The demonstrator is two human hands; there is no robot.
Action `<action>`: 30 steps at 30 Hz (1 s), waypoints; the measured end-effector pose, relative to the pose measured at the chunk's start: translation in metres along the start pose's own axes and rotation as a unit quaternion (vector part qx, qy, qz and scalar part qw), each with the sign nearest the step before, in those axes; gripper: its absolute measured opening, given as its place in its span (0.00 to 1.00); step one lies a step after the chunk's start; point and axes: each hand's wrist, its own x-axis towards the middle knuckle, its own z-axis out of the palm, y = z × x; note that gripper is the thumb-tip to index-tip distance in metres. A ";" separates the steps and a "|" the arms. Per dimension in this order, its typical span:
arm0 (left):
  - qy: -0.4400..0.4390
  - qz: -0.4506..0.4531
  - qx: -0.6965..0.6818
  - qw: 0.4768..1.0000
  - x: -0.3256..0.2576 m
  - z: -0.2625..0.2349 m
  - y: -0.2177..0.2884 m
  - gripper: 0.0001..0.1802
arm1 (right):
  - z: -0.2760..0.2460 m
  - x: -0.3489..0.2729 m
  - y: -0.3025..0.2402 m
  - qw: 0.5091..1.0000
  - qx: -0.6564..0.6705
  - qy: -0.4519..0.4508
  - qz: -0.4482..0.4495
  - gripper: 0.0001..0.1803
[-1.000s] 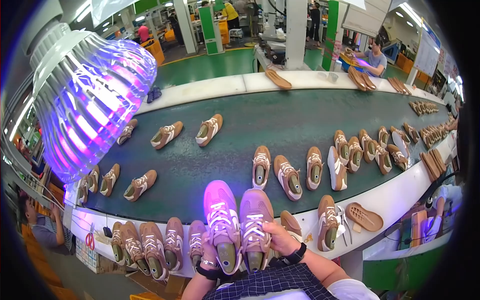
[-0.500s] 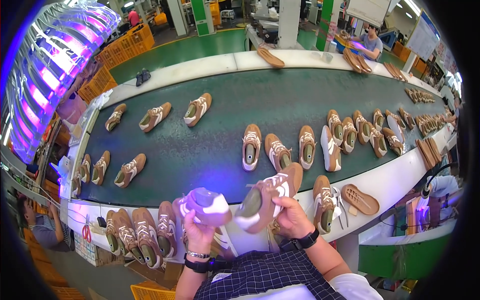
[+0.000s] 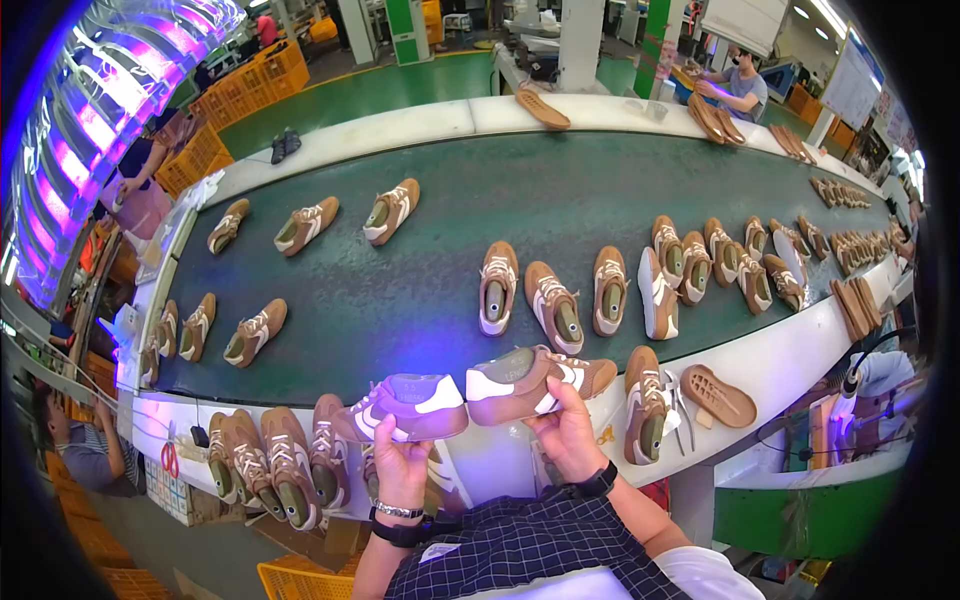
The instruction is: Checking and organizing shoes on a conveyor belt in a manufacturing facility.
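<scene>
My left hand (image 3: 402, 472) grips a brown sneaker (image 3: 410, 410) with white stripes from below. The sneaker is side-on, its toe pointing left, and violet light falls on it. In my right hand (image 3: 570, 440) is a matching sneaker (image 3: 515, 388), toe to the right. The two white heels meet or nearly meet, above the white near ledge (image 3: 490, 455). An olive-green last shows in each shoe opening. To the left on the ledge stand several similar sneakers (image 3: 290, 460); to the right of my right hand is a single sneaker (image 3: 645, 405).
A green conveyor belt (image 3: 400, 290) carries several more sneakers (image 3: 497, 285). Beside the right-hand ledge sneaker lie pincers (image 3: 684, 420) and a tan sole (image 3: 718, 395). Red scissors (image 3: 170, 459) rest at the left. A co-worker (image 3: 740, 85) sits across the belt.
The right-hand sneaker has turned from tilted toe-up to level, and its heel has come against or close to the other heel. The left-hand sneaker is also more level. Sneakers on the belt have shifted slightly.
</scene>
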 end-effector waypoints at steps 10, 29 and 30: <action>-0.001 -0.009 0.013 1.000 0.000 0.001 -0.005 0.23 | -0.001 -0.005 -0.004 1.000 0.009 0.011 0.000 0.21; 0.018 0.009 0.068 0.997 -0.001 0.004 -0.014 0.23 | -0.015 -0.004 -0.007 1.000 0.006 -0.011 -0.011 0.20; 0.005 0.010 0.079 0.997 -0.003 0.007 -0.013 0.23 | -0.015 -0.005 -0.008 1.000 0.005 -0.014 -0.011 0.20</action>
